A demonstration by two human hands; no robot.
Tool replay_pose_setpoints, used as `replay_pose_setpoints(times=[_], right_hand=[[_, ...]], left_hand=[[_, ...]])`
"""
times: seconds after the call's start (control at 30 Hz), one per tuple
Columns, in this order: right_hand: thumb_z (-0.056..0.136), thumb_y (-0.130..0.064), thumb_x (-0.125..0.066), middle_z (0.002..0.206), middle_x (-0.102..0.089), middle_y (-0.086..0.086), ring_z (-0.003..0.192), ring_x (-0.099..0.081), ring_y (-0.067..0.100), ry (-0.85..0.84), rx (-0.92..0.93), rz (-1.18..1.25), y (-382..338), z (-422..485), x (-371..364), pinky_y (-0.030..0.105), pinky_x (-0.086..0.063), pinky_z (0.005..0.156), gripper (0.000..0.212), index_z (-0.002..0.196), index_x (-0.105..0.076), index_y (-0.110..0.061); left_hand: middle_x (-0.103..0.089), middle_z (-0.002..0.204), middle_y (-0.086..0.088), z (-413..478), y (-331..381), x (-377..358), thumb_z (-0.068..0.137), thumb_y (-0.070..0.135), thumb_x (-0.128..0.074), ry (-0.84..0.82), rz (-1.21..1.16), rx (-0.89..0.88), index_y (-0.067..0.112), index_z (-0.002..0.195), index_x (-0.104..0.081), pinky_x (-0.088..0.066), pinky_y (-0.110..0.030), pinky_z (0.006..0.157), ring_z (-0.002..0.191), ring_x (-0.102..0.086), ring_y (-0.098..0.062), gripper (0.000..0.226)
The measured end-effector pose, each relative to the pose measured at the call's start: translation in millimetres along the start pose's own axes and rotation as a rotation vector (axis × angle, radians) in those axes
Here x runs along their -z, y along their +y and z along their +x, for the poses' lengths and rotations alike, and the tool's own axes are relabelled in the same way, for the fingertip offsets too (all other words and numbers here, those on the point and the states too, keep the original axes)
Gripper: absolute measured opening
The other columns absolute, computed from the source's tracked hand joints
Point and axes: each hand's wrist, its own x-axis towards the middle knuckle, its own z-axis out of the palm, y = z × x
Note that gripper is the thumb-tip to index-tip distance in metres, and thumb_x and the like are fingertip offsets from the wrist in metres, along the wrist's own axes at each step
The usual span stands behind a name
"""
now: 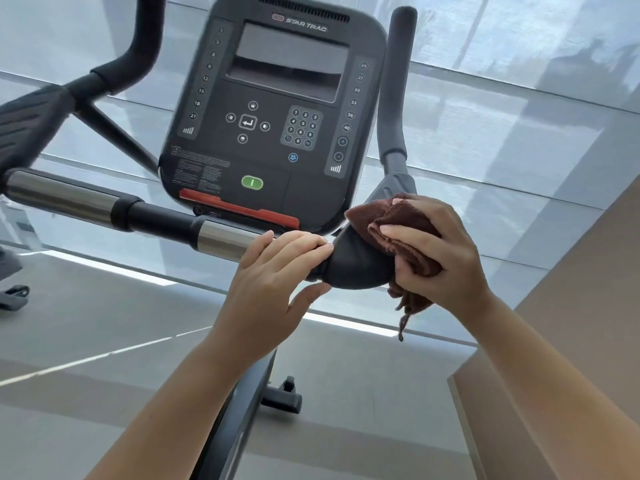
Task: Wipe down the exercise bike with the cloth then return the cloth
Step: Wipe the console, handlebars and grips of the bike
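Console (273, 109) above handlebar (152, 220); cloth (398, 216) in right hand (440, 258); blinds (519, 109) behind

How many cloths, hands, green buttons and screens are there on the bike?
Fluffy brown cloth: 1
Bare hands: 2, left hand gripping the black handlebar, right hand gripping the cloth
Oval green button: 1
Grey rectangular screen: 1
Total: 5
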Motion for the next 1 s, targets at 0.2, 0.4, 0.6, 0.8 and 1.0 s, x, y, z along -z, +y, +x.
replay_pose_setpoints(times=[0.2,0.4,0.6,0.8,1.0], right_hand=[[0.074,-0.007,-0.058,0.109,-0.058,0.017,0.101,-0.056,0.031,-0.056,-0.153,0.013,3.5,8.5,15.8,0.046,-0.047,0.087,0.03,0.102,-0.069,-0.008],[0.078,-0.013,-0.059,0.108,-0.061,0.016,0.11,-0.053,0.034,-0.01,-0.11,0.001,-35.4,6.2,-6.0,0.037,-0.04,0.098,0.026,0.1,-0.071,-0.008],[0.073,-0.009,-0.056,0.107,-0.061,0.014,0.102,-0.055,0.029,-0.136,-0.093,0.104,-5.1,19.0,9.8,0.035,-0.043,0.092,0.029,0.098,-0.071,-0.01],[0.069,-0.001,-0.058,0.11,-0.057,0.004,0.102,-0.055,0.024,-0.188,-0.134,0.232,28.8,29.1,14.2,0.031,-0.043,0.091,0.035,0.099,-0.071,-0.013],[0.07,-0.001,-0.058,0.111,-0.057,0.004,0.104,-0.054,0.019,-0.188,-0.092,0.303,58.3,34.5,15.6,0.027,-0.041,0.092,0.035,0.102,-0.07,-0.013]], left_hand=[[-0.064,0.114,-0.005,0.6,4.9,0.4,0.087,0.03,-0.047,0.017,-0.008,0.036,0.008,0.111,-0.063,-0.025,-0.035,0.104,0.112,-0.056,-0.022,0.037],[-0.066,0.111,-0.005,1.4,9.9,-4.4,0.087,0.031,-0.049,0.062,-0.026,0.074,0.007,0.107,-0.065,-0.033,-0.045,0.102,0.11,-0.057,-0.022,0.036],[-0.067,0.109,-0.007,3.1,11.3,-2.0,0.086,0.029,-0.05,0.071,0.027,0.036,0.005,0.105,-0.066,-0.039,-0.052,0.097,0.107,-0.059,-0.025,0.035],[-0.07,0.098,-0.01,10.1,16.7,1.3,0.086,0.029,-0.052,0.071,0.134,0.007,0.002,0.096,-0.069,-0.048,-0.051,0.085,0.096,-0.063,-0.027,0.034],[-0.071,0.091,-0.01,33.7,35.0,1.0,0.085,0.033,-0.051,0.114,0.158,0.114,0.002,0.092,-0.07,-0.043,-0.045,0.093,0.09,-0.064,-0.024,0.037]])
